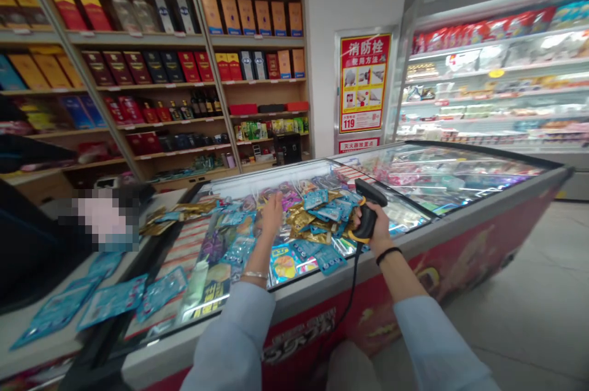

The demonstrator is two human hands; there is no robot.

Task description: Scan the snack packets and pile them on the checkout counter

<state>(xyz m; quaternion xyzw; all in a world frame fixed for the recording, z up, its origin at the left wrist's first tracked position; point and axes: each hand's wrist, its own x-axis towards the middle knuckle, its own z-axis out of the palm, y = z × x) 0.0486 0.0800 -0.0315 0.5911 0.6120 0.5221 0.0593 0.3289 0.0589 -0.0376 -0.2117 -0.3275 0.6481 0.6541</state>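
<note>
In the head view, a black handheld barcode scanner [367,218] with yellow trim is held in the right hand [380,229], its fingers wrapped closed around the grip. The grip's long axis runs roughly upright, tilted slightly, with the scanner head on top, lying across it and angled toward the left; the scan window cannot be made out. A black cable [352,290] is seen hanging from the scanner's base down the front of a chest freezer [464,228]. The left hand [272,214] is held palm down with fingers [269,202] spread wide, at or on the left part of a heap of blue and gold foil packets [317,219]; no packet is seen pinched. The heap lies across the freezer's middle, ahead of both hands, its long axis running left to right, and the left hand is nearer its centre, with the scanner just beside its right edge. Whether it sits on glass or beneath cannot be told. More blue packets [113,302] are laid on a counter [37,293] to the left. Shelves of boxed goods [138,65] stand behind, and a refrigerated display case [497,84] is seen at right.
</note>
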